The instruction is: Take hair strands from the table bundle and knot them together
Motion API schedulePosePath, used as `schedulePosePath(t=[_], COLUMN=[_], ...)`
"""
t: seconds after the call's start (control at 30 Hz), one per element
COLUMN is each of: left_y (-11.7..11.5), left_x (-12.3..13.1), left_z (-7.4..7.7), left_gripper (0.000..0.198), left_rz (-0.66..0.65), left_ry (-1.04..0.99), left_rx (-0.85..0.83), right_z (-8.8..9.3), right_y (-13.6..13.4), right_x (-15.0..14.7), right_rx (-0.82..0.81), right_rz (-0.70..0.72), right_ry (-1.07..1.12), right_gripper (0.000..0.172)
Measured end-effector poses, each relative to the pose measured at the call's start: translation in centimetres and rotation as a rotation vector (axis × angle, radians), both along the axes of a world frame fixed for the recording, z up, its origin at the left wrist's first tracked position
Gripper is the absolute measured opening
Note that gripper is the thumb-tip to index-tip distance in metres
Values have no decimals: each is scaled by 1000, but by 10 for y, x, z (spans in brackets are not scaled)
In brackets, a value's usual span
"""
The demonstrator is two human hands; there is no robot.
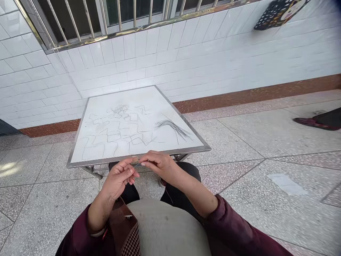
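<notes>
Just in front of the table's near edge, my left hand (119,177) and my right hand (162,166) meet, fingertips almost touching. Between them runs a thin dark wire (137,164), pinched by the fingers of both hands. On the white table (149,94) lie several bent, zigzag wires (119,135), spread over its left and middle part. A tangled clump of wire (121,110) sits farther back. To the right is a loose bundle of straighter dark strands (173,126), slightly curved.
The table has a metal rim (183,119) and stands against a white tiled wall (197,60). Above it is a barred window (119,17). A white sheet (287,184) lies on the speckled floor at right. Another person's shoe (314,123) shows at the right edge.
</notes>
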State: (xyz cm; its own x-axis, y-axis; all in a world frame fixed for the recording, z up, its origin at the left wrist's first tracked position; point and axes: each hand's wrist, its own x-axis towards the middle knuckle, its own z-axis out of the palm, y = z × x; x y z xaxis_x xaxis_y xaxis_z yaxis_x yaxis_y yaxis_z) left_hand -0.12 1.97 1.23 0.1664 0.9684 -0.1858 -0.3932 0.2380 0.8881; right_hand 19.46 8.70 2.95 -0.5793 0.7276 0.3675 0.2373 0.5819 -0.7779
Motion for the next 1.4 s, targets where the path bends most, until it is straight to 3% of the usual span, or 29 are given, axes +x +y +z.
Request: schedulePosePath(t=[0.2,0.47,0.57,0.83,1.03,1.4], left_y=[1,0,-2,-5,-4,-15], left_x=[0,4,3,-1,-10,-27], left_z=[-6,-8,-11,-12,-3,-10], left_gripper=[47,53,52,57,62,60], left_rz=[68,74,41,-55,13,-260], left_ry=[53,81,81,73,5,341], left_rx=[-23,-44,-42,-27,-6,59], right_z=[-4,-18,-24,-30,-27,-23], right_y=[-2,-7,-10,-9,-10,-5], right_x=[10,8,3,-2,3,29], right_rx=[-331,-441,-329,248,310,434], right_rz=[-11,6,-40,-79,-102,-7], right_ry=[96,141,104,-66,-116,-223], right_gripper=[32,26,20,18,20,25])
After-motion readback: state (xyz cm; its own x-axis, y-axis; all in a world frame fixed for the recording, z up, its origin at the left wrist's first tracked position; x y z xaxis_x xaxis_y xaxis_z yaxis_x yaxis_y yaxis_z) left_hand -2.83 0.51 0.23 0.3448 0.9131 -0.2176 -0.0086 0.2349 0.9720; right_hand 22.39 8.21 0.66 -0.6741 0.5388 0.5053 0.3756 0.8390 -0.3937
